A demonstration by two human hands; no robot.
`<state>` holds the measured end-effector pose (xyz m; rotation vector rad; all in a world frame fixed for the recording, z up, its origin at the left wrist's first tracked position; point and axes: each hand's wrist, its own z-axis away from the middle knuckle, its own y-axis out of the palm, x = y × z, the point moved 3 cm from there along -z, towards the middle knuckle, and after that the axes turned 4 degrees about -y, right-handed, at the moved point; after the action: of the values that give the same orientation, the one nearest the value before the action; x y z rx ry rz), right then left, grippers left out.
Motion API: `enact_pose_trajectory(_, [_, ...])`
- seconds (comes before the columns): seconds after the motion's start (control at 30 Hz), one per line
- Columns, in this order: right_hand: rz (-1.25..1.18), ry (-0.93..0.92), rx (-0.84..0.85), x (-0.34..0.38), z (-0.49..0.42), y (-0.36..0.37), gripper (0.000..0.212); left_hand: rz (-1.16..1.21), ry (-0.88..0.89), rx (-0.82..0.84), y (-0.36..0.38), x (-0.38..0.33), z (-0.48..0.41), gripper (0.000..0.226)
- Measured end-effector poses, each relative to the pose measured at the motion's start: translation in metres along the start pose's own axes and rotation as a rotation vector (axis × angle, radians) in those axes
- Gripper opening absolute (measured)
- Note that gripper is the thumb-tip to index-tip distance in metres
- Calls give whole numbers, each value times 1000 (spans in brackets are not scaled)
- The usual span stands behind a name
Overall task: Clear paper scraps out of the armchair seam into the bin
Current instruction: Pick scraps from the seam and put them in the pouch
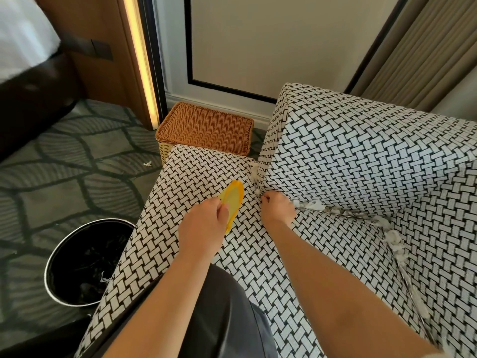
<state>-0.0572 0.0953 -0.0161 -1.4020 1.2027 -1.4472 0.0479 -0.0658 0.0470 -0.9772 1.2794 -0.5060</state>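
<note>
Mostly undone still. The armchair (322,156) has a woven black-and-white cover, and paper scraps (343,211) are packed along the seam between seat cushion and back. More trail down the right-side seam toward the front (393,237), and a tuft sits at the corner by the left arm (254,171).

The right hand (277,209) is knuckles-up at the left end of the back seam with its fingers curled tight. A white bit shows at the tips, so it reads as pinching a scrap, though the grip itself is hidden under the hand. The left hand (204,228) holds a yellow plastic scoop (232,201) flat on the seat cushion just beside the seam, thumb and fingers closed on its near end. I can't tell its exact type; it could be a small pan.

The round black bin (64,257) is on the carpet left of the chair, with a few pale shreds (103,279) inside, so some is likely done. One stray scrap (147,164) lies on the carpet (51,177) near the wicker basket (206,127).

Left to do, by my judgement, is nearly the whole back seam, the right seam, the corner tuft and the floor piece.
</note>
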Motion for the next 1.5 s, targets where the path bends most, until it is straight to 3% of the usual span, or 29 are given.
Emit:
enact_pose_trajectory(0.17, [-424,-15,-96,-3,15,-7,21,18,20,38,1,-3,-1,36])
enact_pose_trajectory(0.3, [-1039,113,-20,-5,65,-21,30,21,87,55,1,-10,4,36])
enact_pose_trajectory(0.47, [-1274,172,-29,-5,109,-65,24,-93,250,-17,-5,-28,11,30])
enact_pose_trajectory(0.63, [-1036,38,-137,-3,106,-97,23,-65,348,146,3,-46,23,34])
enact_pose_trajectory(0.77, [-830,-29,-92,-10,111,-98,22,2,321,181,5,-56,32,36])
enact_pose_trajectory(0.9, [-825,-126,-47,-14,121,-94,20,80,263,222,6,-55,33,35])
enact_pose_trajectory(1.03, [-940,32,-120,-37,112,-85,19,6,217,170,4,-49,31,33])
enact_pose_trajectory(1.13, [-777,133,-37,-60,99,-60,19,-23,167,71,3,-47,28,31])
enact_pose_trajectory(1.27, [-491,78,51,-72,77,-30,31,51,72,-35,1,-38,20,32])
enact_pose_trajectory(1.5, [-103,-35,11,-42,35,-13,38,145,7,-25,7,-26,11,39])
